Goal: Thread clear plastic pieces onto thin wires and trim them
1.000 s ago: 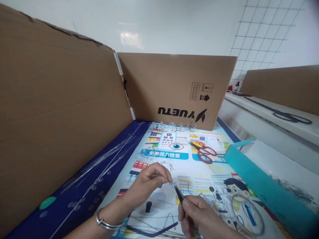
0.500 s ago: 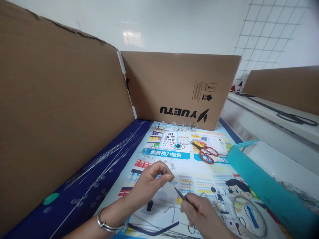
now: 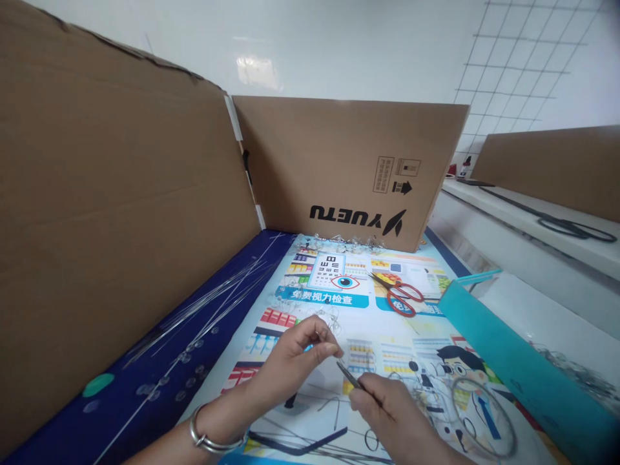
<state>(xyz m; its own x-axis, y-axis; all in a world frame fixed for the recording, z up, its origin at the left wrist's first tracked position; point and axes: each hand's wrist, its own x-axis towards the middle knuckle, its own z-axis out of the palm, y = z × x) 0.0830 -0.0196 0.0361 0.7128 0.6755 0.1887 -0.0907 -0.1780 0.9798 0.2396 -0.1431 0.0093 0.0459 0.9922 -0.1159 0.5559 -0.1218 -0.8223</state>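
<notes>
My left hand (image 3: 305,352), with a silver bangle (image 3: 206,439) at its wrist, is closed in a pinch over the printed sheet (image 3: 353,323). What lies between its fingertips is too small to name. My right hand (image 3: 387,410) is wrapped round a slim dark metal tool (image 3: 349,374), whose tip points up and left, close beside the left fingertips. Just beyond the left hand lie small clear wire pieces (image 3: 329,316). Bent wire (image 3: 336,407) and thin straight rods (image 3: 310,439) rest on the sheet below the hands.
Red-handled scissors (image 3: 407,298) lie on the sheet farther back. At right stands a teal box (image 3: 523,361) holding metal pieces, near a wire coil (image 3: 484,420). Long thin wires (image 3: 208,303) and clear discs lie at left. Cardboard panels (image 3: 343,168) stand behind and at left.
My left fingertips have shifted slightly right, and the tool's tip has moved slightly up and left, narrowing the space between them. The view has shifted a little.
</notes>
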